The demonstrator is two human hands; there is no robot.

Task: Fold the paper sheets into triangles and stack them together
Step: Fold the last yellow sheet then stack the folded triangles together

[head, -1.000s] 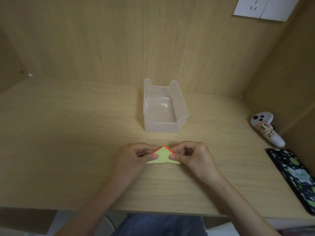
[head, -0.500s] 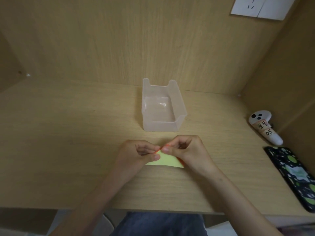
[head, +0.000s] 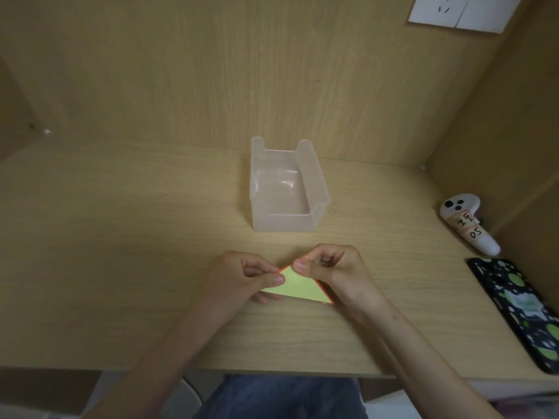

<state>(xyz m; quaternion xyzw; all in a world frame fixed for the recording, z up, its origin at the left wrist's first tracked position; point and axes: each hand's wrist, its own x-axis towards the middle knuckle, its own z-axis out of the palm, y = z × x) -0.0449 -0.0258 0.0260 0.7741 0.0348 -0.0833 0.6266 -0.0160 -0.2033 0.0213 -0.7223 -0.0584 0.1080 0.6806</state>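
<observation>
Since half a second ago the right hand (head: 332, 270) has drawn back off the paper's right side, so more of the yellow triangle (head: 298, 287) shows, with the orange sheet (head: 327, 295) edging it underneath. Both hands pinch the folded stack: the left hand (head: 242, 276) on its left slope, the right at the apex. It sits over the near middle of the desk (head: 121, 237) – in front of the clear plastic box (head: 281, 223), apart from it. A white controller (head: 465, 222) and a patterned phone (head: 520, 309) lie at the right
</observation>
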